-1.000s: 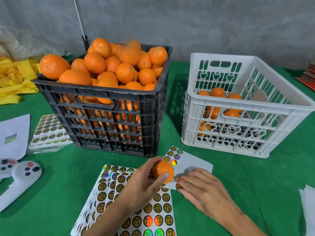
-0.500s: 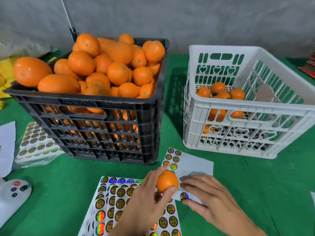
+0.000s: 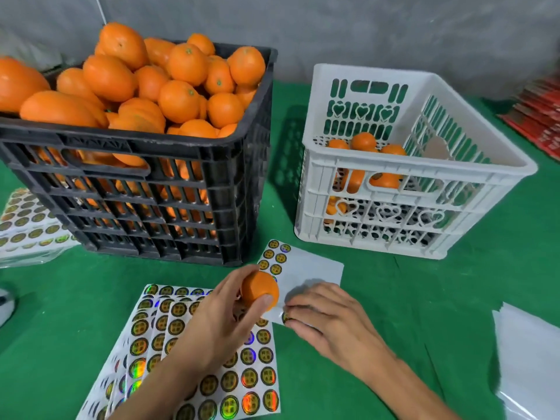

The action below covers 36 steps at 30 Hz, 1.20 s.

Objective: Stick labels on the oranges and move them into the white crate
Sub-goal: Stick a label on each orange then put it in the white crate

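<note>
While one orange is held over the desk, the following is recorded.

Left grip: an orange [image 3: 260, 291] is clasped in the left hand [image 3: 218, 325], thumb and fingers curled round it, above the label sheets [image 3: 212, 374].

Right grip: the fingertips of the right hand [image 3: 330, 319] are bent onto a round label [image 3: 286, 317] at the near edge of a mostly used backing sheet [image 3: 306, 268]; the label appears to be pinched or peeled, though no lifted edge can be made out.

Held orange: no label can be seen on its visible face.

Black crate [image 3: 157, 189]: heaped above the rim with oranges, judged to be awaiting labels.

White crate [image 3: 403, 180]: only a few oranges are seen, at the bottom towards its far left corner; most of the floor is bare.

Position: the white crate stands to the right of the black crate, beyond the hands.

Spare stock: further label sheets [image 3: 27, 219] lie at the left on the green desk [image 3: 454, 298].

Progress: judged early; a small part is moved, the bulk is left.

Step in hand: label removal is judged under way; sticking and transfer are not yet done.
</note>
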{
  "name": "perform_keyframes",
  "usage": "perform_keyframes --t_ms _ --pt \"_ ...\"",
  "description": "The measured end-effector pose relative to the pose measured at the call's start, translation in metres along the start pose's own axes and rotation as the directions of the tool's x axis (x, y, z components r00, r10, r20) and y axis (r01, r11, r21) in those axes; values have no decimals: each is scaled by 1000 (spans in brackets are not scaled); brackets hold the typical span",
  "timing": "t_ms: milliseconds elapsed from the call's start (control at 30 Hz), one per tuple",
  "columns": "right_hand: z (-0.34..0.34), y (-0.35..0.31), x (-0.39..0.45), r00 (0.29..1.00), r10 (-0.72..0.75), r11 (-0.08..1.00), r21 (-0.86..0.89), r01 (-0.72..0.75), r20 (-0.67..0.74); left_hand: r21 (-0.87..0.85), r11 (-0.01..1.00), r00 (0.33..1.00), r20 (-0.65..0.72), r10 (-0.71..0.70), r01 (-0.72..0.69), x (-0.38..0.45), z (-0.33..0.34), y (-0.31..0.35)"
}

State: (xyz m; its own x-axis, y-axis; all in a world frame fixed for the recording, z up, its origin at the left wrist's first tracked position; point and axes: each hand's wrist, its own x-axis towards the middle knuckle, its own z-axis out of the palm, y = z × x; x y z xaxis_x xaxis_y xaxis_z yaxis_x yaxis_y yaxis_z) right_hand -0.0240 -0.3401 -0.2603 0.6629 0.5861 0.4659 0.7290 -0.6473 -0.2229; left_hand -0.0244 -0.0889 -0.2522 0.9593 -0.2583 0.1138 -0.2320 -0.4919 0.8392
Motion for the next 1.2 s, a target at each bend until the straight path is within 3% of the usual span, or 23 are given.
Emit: perform_keyframes --t_ms 200,367,700,767,867,967,1100,1200 --pt "-7 0 1 969 203 976 55 -212 139 34 999 999 -34 31 -30 0 2 -1" --pt "-7 -8 2 969 204 969 112 -220 136 106 993 998 -38 58 -54 -2 2 1" --pt "-4 -18 1 980 176 973 134 -187 90 83 995 997 -49 61 -57 -1 1 -3" --pt "-6 -20 4 951 289 900 307 -309 110 89 994 997 -39 59 -56 -1 1 -1" --pt "-18 -26 15 861 491 544 725 -422 132 92 995 999 -21 45 -43 -2 0 -1" --pt "-27 -34 28 802 570 310 858 -409 176 -19 1000 1000 6 -5 5 -1 -4 4" --pt "-35 -44 44 789 591 288 870 -401 167 -272 962 999 -17 -34 28 5 -13 23" --pt "-47 -49 54 767 639 398 834 -383 47 -359 933 998 -68 3 -27 10 -18 48"
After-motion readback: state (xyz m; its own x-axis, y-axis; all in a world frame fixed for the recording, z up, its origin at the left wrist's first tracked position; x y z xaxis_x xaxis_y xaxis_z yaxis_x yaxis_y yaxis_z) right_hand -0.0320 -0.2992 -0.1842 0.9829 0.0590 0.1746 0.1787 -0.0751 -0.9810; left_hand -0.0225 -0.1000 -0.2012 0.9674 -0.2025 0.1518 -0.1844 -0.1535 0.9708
